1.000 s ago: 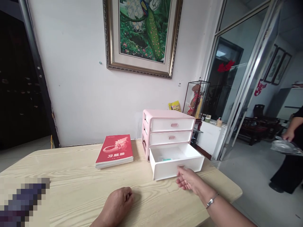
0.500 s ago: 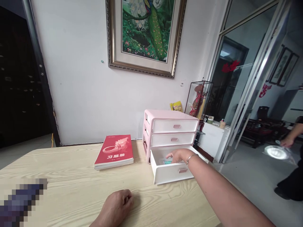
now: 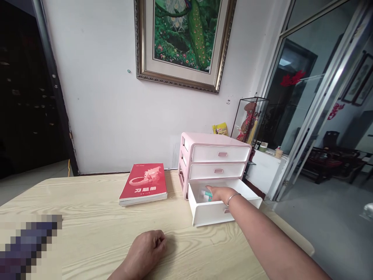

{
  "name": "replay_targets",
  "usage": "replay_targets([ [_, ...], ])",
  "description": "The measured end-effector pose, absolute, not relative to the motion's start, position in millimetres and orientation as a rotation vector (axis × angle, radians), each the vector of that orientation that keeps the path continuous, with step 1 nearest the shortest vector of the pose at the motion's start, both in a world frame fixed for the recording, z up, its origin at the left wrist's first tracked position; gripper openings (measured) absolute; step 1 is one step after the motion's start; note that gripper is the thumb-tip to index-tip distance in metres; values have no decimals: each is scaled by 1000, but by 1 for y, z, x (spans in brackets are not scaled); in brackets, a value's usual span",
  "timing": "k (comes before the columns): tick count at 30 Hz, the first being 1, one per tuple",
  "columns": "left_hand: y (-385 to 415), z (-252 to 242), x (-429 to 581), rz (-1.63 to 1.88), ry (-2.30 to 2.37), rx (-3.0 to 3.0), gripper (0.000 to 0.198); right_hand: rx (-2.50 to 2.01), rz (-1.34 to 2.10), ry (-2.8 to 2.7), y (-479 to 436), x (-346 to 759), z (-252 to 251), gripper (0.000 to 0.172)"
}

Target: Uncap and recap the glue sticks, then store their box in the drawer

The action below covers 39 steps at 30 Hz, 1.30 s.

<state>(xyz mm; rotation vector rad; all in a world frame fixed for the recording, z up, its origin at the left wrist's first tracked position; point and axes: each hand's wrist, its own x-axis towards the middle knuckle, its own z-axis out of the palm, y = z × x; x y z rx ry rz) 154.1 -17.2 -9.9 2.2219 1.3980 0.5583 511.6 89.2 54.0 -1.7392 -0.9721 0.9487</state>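
A pink desktop drawer cabinet (image 3: 217,138) stands on the wooden table, its bottom drawer (image 3: 210,214) pulled out and its upper two closed. My right hand (image 3: 220,194) reaches into that drawer, a bracelet on the wrist. Its fingers close on a small teal-and-white packet (image 3: 208,195), partly hidden by the hand; its exact kind is unclear. Curled into a loose fist, my left hand (image 3: 148,247) rests on the table with nothing visible in it. Beyond it lies a thick red book (image 3: 145,181), left of the cabinet.
A blurred-out dark shape (image 3: 26,249) covers the table's left front. Behind the cabinet are a yellow packet (image 3: 220,128) and a glass display case (image 3: 250,120). A framed peacock picture (image 3: 182,70) hangs on the wall. The table's (image 3: 303,241) right edge borders the floor.
My right hand has closed around the teal-and-white packet, and more of it now shows. My left hand stays put. The view has shifted slightly, and the person at the right has mostly left it.
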Motion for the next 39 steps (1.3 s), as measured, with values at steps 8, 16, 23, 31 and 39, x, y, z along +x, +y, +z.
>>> replay_targets([
  [8,-18,-7,153,561,1407,2226,22,-1949,783,-1416,72,513,82,70],
  [16,-19,-4,152,557,1407,2246,24,-2011,448,-1609,38,525,130,69],
  [23,-17,-10,150,617,1367,2236,23,-2052,261,-1674,13,516,165,61],
  [31,-12,-15,140,892,1217,1975,30,-1822,301,-1962,-54,479,197,74],
  [39,-6,-6,111,1182,1288,1555,49,-1419,306,-2435,-119,360,80,81],
])
